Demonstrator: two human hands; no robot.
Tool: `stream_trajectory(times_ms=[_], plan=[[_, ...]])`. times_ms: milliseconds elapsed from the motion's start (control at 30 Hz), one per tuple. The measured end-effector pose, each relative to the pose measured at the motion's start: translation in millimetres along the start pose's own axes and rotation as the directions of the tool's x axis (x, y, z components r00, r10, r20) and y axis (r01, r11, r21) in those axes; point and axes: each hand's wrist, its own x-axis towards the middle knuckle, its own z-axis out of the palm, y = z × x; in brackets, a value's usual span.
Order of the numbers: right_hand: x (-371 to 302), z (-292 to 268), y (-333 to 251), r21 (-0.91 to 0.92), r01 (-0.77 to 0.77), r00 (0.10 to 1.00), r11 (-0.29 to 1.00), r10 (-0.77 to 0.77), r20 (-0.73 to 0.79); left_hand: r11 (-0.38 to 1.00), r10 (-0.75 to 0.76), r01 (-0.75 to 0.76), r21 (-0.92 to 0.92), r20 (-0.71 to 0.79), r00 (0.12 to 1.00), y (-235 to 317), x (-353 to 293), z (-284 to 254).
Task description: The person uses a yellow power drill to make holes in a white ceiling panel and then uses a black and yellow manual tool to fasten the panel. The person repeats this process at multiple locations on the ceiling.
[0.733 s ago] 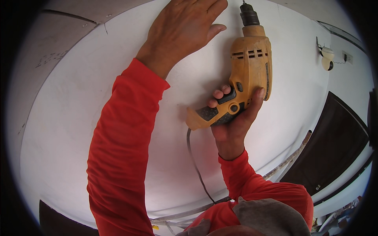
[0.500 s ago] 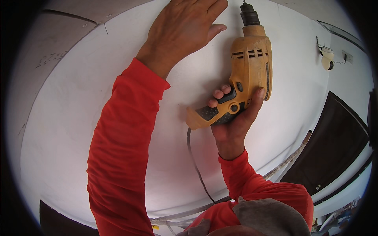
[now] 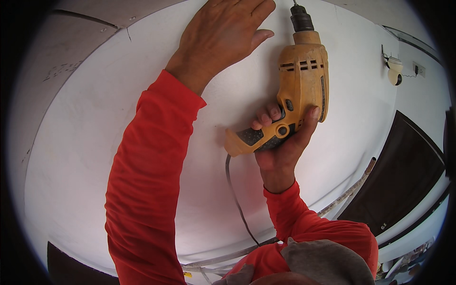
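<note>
A yellow and black corded electric drill (image 3: 304, 78) points up along the white wall, its black chuck (image 3: 301, 19) and thin bit reaching the top edge of the view. My right hand (image 3: 287, 142) is wrapped round the pistol grip, fingers curled over the trigger and thumb along the body. Higher up and to the left, my left hand (image 3: 221, 40) lies against or close to the wall, thumb stretched out beside the chuck. Its fingertips are cut off by the picture's top edge, but the fingers look extended. The bit's tip is out of sight.
The white wall (image 3: 223, 185) meets a panelled ceiling (image 3: 52, 71) above. A power cord (image 3: 232, 190) hangs from the drill's grip. To the right are a dark door (image 3: 394, 171), a rusty pole (image 3: 351, 187), a small white camera (image 3: 394, 71) and a wall outlet (image 3: 419, 70).
The fingers of my right hand have closed further over the drill's trigger, now covering most of it. The drill and my left hand have hardly moved.
</note>
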Motion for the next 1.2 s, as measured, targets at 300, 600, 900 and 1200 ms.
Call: stream_trajectory(times_ms=[300, 600, 900, 1200], plan=[[1, 4, -2, -0.023, -0.011, 1.000, 1.000, 0.011, -0.003, 1.000, 0.012, -0.011, 0.013, -0.021, 1.000, 0, 2, 0], [22, 16, -12, -0.010, -0.019, 0.995, 1.000, 0.020, 0.097, 0.999, 0.019, -0.018, 0.034, -0.025, 0.999, 1, 2, -4], [24, 12, -7, 0.079, -0.069, 0.995, 0.995, 0.062, 0.079, 1.000, -0.002, 0.001, 0.018, 0.023, 1.000, 0, 1, -6], [26, 13, -1, 0.098, -0.064, 0.995, 0.993, 0.055, 0.086, 1.000, 0.003, -0.003, 0.021, 0.009, 1.000, -2, 1, -4]])
